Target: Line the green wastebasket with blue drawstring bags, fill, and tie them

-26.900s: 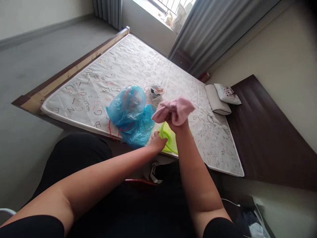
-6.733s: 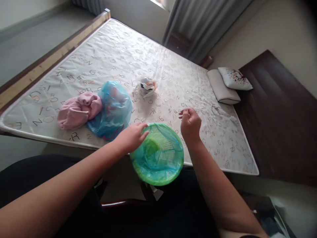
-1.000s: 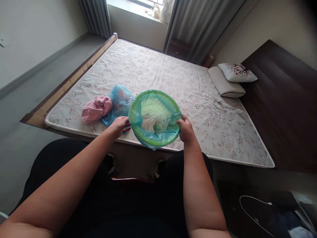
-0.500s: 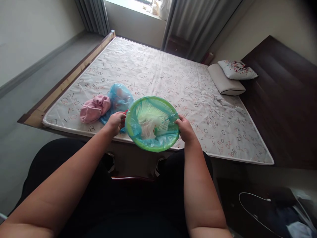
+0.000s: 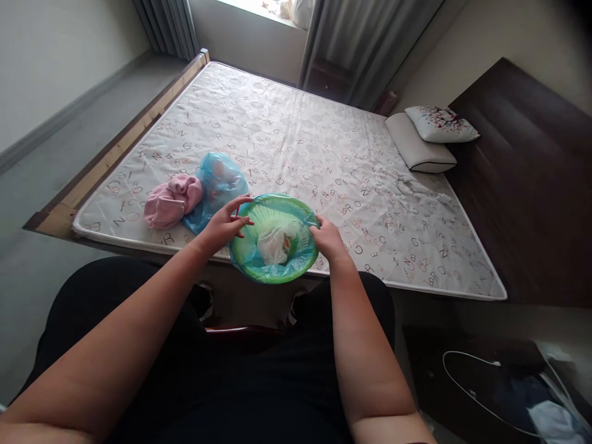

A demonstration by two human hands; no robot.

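A round green waste basket (image 5: 272, 275), lined with a thin blue-green plastic bag (image 5: 303, 262), is held over the near edge of the mattress. Crumpled whitish plastic (image 5: 272, 243) lies inside it. My right hand (image 5: 329, 239) grips the right side of the rim, thumb on the liner. At the left side, my left hand (image 5: 224, 223) has its fingers spread around the rim; a small red piece (image 5: 237, 211) shows between them, its kind unclear. Left of the basket, a blue plastic bag (image 5: 222, 179) rests beside a bundled pink cloth (image 5: 171, 202).
The mattress (image 5: 296, 135) with printed letters lies on a wooden bed frame (image 5: 115, 145). Two pillows (image 5: 423, 148) are by the dark headboard (image 5: 518, 185). At lower right, a white cable (image 5: 456, 354) lies on a dark surface. Grey curtains (image 5: 365, 43) hang at the window.
The basket has moved slightly left and tipped, showing more of its inside. My left hand's fingers have loosened and spread at the rim; my right hand has kept its grip.
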